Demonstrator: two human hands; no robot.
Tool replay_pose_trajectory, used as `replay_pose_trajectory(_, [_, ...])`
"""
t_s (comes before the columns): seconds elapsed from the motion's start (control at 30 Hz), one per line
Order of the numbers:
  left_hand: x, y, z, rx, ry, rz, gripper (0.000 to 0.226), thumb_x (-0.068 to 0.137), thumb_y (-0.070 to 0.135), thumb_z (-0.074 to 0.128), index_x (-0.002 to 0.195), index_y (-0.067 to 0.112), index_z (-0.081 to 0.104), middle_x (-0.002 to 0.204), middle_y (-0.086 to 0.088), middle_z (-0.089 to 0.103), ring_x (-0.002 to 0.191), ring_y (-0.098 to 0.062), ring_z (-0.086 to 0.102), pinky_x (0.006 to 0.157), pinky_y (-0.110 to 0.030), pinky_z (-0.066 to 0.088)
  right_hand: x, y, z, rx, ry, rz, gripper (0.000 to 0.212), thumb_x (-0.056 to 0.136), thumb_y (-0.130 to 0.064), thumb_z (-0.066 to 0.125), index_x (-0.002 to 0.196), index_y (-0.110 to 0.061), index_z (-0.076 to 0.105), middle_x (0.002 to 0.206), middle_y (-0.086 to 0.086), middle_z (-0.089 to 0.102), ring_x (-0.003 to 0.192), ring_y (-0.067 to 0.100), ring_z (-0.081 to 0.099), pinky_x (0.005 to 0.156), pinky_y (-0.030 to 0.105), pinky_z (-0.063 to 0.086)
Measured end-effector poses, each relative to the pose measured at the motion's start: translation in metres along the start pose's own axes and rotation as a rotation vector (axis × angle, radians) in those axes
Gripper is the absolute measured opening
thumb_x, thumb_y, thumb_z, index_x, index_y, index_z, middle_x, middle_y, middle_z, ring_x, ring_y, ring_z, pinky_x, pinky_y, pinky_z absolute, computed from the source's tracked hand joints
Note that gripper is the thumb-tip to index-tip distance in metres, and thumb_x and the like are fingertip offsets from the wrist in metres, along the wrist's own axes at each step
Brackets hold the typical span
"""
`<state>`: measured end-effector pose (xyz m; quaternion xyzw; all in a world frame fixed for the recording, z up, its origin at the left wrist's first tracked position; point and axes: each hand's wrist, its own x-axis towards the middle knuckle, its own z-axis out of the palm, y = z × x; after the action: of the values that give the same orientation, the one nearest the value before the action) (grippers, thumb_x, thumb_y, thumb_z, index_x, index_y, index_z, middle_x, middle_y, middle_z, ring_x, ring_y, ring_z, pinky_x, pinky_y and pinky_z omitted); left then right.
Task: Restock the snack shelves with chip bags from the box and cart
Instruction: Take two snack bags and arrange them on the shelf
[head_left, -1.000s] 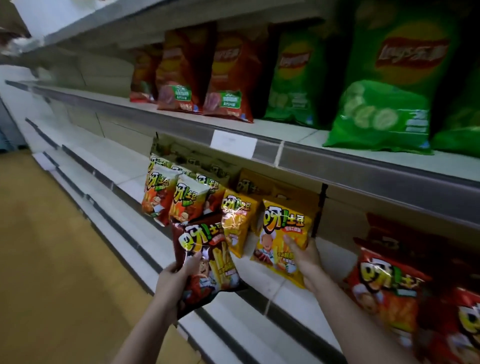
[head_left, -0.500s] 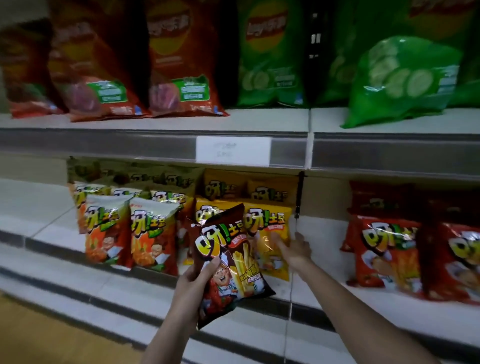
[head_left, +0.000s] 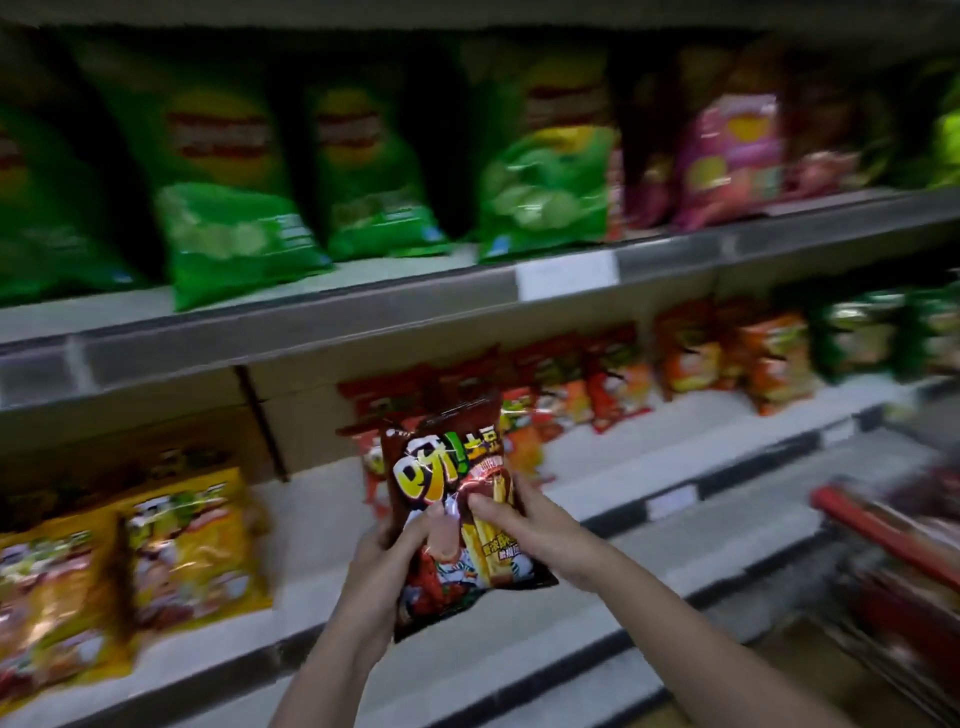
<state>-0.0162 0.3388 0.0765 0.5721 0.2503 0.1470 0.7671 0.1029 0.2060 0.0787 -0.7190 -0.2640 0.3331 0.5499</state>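
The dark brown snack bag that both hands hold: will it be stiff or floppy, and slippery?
The dark brown bag probably feels light and puffy: it keeps its shape while the left hand and right hand pinch it. Its glossy, reflective film looks likely to slip. The contents may crush easily.

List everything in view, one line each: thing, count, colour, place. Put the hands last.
Held snack bag: one, dark brown, in front of the lower shelf.
Green chip bags: several, upper shelf, left and middle.
Pink bag: one, upper shelf, right.
Yellow snack bags: several, lower shelf, left.
Red-orange snack bags: several, lower shelf, middle and right.
Price label: one, white, upper shelf edge.
Cart: one, red handle, far right.
Left hand: grips the held bag's left side.
Right hand: grips its right side.
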Motion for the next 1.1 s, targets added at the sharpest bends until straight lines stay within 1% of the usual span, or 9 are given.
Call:
replay_pose_trajectory(0.13, [-0.026,-0.036,0.122,0.019,-0.184,-0.035,0.046,0.073,0.038,0.07,0.114,0.02,0.06,0.101,-0.008,0.075,0.09,-0.029,0.073,0.081,-0.043,0.057,-0.094,0.031,-0.098,0.042,0.219,0.004,0.047,0.086,-0.045,0.065,0.127,-0.025,0.05,0.109,-0.011,0.069,0.092,0.001,0.07,0.072,0.016,0.054])
replay_pose_trajectory(0.23, [-0.055,-0.061,0.212,0.046,-0.323,-0.039,0.053,0.071,0.038,0.071,0.119,0.019,0.059,0.104,-0.01,0.074,0.09,-0.028,0.073,0.078,-0.042,0.059,-0.17,0.055,-0.166,0.025,0.339,-0.02,0.034,0.087,-0.044,0.064,0.118,-0.031,0.054,0.102,-0.015,0.071,0.089,-0.002,0.07,0.068,0.012,0.052])
replay_pose_trajectory(0.3, [-0.076,-0.077,0.27,0.063,-0.403,-0.019,0.051,0.07,0.035,0.072,0.117,0.019,0.06,0.101,-0.007,0.075,0.087,-0.025,0.073,0.071,-0.037,0.06,-0.217,0.071,-0.208,0.004,0.443,-0.013,0.048,0.08,-0.055,0.066,0.12,-0.033,0.053,0.11,-0.012,0.07,0.094,-0.001,0.069,0.077,0.017,0.054])
replay_pose_trajectory(0.4, [-0.106,-0.095,0.344,0.063,-0.496,-0.011,0.057,0.069,0.036,0.076,0.121,0.02,0.06,0.103,-0.005,0.075,0.09,-0.027,0.073,0.079,-0.044,0.059,-0.277,0.086,-0.266,-0.037,0.531,0.006,0.08,0.066,-0.074,0.07,0.13,-0.029,0.052,0.117,-0.008,0.069,0.103,0.006,0.068,0.094,0.033,0.054])
replay_pose_trajectory(0.6, [-0.132,-0.12,0.456,0.051,-0.52,-0.044,0.055,0.06,0.04,0.08,0.109,0.024,0.063,0.094,-0.002,0.076,0.084,-0.024,0.074,0.074,-0.04,0.059,-0.354,0.104,-0.348,-0.003,0.635,0.034,0.067,0.073,-0.067,0.067,0.128,-0.032,0.052,0.115,-0.01,0.07,0.103,0.006,0.068,0.095,0.035,0.054])
replay_pose_trajectory(0.73, [-0.128,-0.134,0.52,0.05,-0.557,-0.047,0.053,0.06,0.036,0.081,0.11,0.025,0.065,0.094,0.0,0.076,0.084,-0.021,0.074,0.071,-0.036,0.059,-0.377,0.124,-0.4,0.041,0.736,0.036,0.084,0.063,-0.079,0.067,0.13,-0.032,0.05,0.12,-0.01,0.067,0.108,0.007,0.066,0.097,0.035,0.053])
replay_pose_trajectory(0.9, [-0.118,-0.154,0.612,0.056,-0.602,-0.033,0.029,0.073,0.022,0.08,0.096,0.029,0.063,0.072,0.014,0.074,0.065,-0.005,0.071,0.052,-0.017,0.053,-0.402,0.145,-0.479,0.085,0.816,0.088,0.087,0.059,-0.08,0.069,0.129,-0.033,0.047,0.118,-0.008,0.067,0.103,0.009,0.068,0.092,0.031,0.055])
replay_pose_trajectory(1.0, [-0.108,-0.164,0.667,0.016,-0.614,-0.067,0.044,0.061,0.034,0.084,0.101,0.029,0.066,0.086,0.005,0.077,0.077,-0.016,0.074,0.065,-0.029,0.058,-0.412,0.151,-0.536,0.057,0.821,0.112,0.098,0.052,-0.081,0.069,0.133,-0.033,0.044,0.118,-0.006,0.068,0.099,0.009,0.07,0.084,0.027,0.057])
replay_pose_trajectory(1.1, [-0.091,-0.175,0.706,0.001,-0.583,-0.089,0.063,0.046,0.049,0.084,0.103,0.031,0.065,0.093,0.002,0.076,0.083,-0.02,0.074,0.079,-0.04,0.059,-0.411,0.147,-0.582,0.039,0.777,0.149,0.084,0.067,-0.074,0.068,0.133,-0.029,0.043,0.114,-0.006,0.068,0.095,0.005,0.071,0.076,0.02,0.055])
